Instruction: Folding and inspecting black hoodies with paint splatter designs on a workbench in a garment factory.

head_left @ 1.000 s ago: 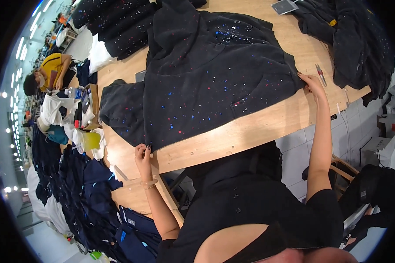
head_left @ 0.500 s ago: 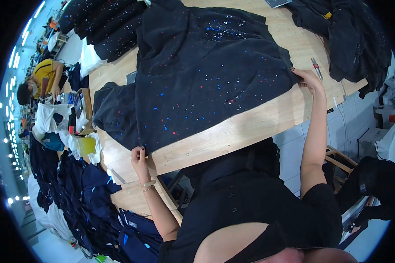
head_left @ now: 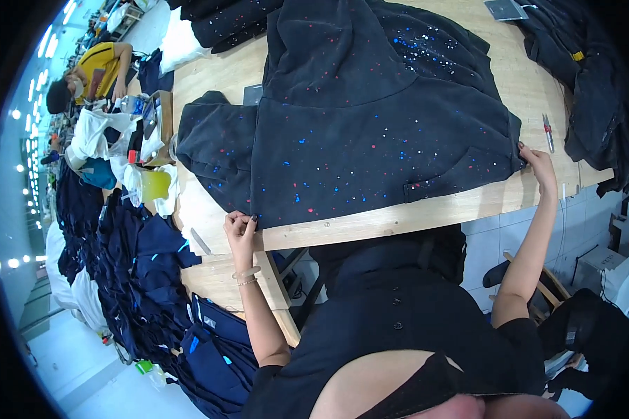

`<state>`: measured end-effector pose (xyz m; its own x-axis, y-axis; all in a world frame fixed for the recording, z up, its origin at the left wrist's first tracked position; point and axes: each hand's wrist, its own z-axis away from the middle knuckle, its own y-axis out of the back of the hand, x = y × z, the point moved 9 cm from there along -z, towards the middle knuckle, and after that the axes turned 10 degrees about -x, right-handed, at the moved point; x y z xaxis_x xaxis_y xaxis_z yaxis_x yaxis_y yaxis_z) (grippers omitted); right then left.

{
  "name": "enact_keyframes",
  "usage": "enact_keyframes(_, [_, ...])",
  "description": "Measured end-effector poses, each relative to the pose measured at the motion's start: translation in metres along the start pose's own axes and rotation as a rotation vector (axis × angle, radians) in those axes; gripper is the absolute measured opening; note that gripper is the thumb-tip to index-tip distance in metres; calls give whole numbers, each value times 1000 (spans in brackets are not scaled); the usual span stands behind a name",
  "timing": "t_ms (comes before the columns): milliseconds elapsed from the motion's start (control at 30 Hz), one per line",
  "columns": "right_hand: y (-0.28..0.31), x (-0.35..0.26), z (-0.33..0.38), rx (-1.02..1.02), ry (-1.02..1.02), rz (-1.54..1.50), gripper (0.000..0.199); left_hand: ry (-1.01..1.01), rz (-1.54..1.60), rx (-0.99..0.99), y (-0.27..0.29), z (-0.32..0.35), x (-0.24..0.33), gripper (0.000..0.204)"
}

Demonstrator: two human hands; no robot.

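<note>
At frame centre, your left hand [head_left: 241, 227] and right hand [head_left: 536, 159] each pinch a hem corner of the speckled dark garment [head_left: 370, 133] spread flat on the tabletop [head_left: 370, 222].

Your wooden table [head_left: 412, 216] carries a dark hooded garment [head_left: 370, 119] speckled with blue and pink, spread flat with its hem along the near edge. To your right, a small pen-like tool [head_left: 547, 133] lies just beside more dark clothing [head_left: 580, 77]. A grey flat card [head_left: 507, 9] rests at the far side. At your left, a yellow cup [head_left: 154, 184] stands among white cloths [head_left: 105, 133].
</note>
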<state>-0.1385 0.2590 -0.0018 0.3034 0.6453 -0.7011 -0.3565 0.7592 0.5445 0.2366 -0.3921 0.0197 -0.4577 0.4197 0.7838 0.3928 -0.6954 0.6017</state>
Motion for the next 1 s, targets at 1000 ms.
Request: enact_keyframes(1000, [8,-72,69,575,288,787,21,-43,-260,-42,20,-25,26,7])
